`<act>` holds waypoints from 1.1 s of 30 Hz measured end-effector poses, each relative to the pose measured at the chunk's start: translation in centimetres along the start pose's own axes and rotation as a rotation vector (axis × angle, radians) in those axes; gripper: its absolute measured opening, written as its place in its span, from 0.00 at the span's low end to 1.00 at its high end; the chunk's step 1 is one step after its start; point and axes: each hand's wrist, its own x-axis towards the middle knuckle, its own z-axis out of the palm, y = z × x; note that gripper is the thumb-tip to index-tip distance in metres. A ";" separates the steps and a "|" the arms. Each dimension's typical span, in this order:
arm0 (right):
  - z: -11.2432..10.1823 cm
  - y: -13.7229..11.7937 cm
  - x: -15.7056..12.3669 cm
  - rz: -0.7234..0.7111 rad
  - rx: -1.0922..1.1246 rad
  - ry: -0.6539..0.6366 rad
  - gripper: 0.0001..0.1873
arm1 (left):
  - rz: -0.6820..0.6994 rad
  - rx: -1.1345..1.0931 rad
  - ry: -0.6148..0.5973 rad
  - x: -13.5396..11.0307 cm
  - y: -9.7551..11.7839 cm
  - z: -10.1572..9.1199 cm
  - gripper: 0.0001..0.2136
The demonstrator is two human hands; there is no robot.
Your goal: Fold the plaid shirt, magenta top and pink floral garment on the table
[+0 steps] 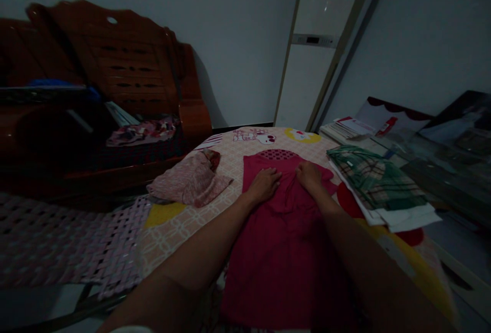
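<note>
A dark pink top [286,251] lies spread out before me on the patterned cloth, its dotted neckline [276,154] at the far end. My left hand [266,183] rests on the upper part of the top, fingers stretched out over the fabric. To its right, my right hand [309,175] is closed, its curled fingers gripping a bit of the top near the neckline. Creases run through the fabric between both hands. A crumpled light pink garment [192,179] lies left of the top. On the right, a folded green plaid garment [378,177] sits on white sheets.
The patterned cloth [172,238] covers the surface under the garments. A wooden bench [126,62] stands back left, with a floral cloth [143,132] on its seat. A woven chair [69,241] is at near left. Papers [345,129] lie at right; a tall white cabinet-like unit [307,82] stands behind.
</note>
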 end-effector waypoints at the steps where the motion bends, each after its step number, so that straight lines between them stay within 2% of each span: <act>1: 0.2 0.1 0.0 -0.015 0.006 -0.001 0.15 | 0.000 0.002 -0.006 0.0 0.0 0.0 0.20; 5: 0.9 0.3 -0.2 -0.055 -0.007 -0.015 0.14 | -0.016 -0.086 0.029 0.0 -0.2 -0.2 0.21; 10: 0.5 0.4 -1.3 -0.046 -0.029 0.046 0.13 | -0.070 -0.262 0.096 0.2 -0.8 -0.8 0.18; 13: 0.2 0.2 -2.7 -0.131 0.005 0.058 0.11 | -0.116 -0.314 0.110 0.4 -1.1 -1.2 0.18; 16: 0.3 -0.5 -4.5 -0.245 0.080 -0.042 0.14 | -0.147 -0.337 0.122 0.6 -1.3 -1.3 0.18; 19: 0.6 -1.4 -6.1 -0.298 0.138 -0.099 0.09 | -0.061 -0.293 0.073 0.6 -1.1 -1.1 0.19; 23: 0.2 -1.3 -6.4 -0.328 0.207 -0.044 0.07 | 0.088 -0.051 -0.110 0.1 -0.3 -1.0 0.21; 26: -1.0 0.9 -5.9 -0.214 0.222 0.031 0.10 | 0.070 0.067 -0.197 -0.2 0.3 -1.2 0.23; 30: -2.0 5.6 -5.5 0.087 -0.007 0.160 0.14 | 0.069 0.070 -0.214 -0.2 0.3 -1.5 0.23; 33: -1.7 8.2 -5.7 0.234 -0.098 0.118 0.18 | 0.057 0.040 -0.204 -0.1 0.2 -1.4 0.23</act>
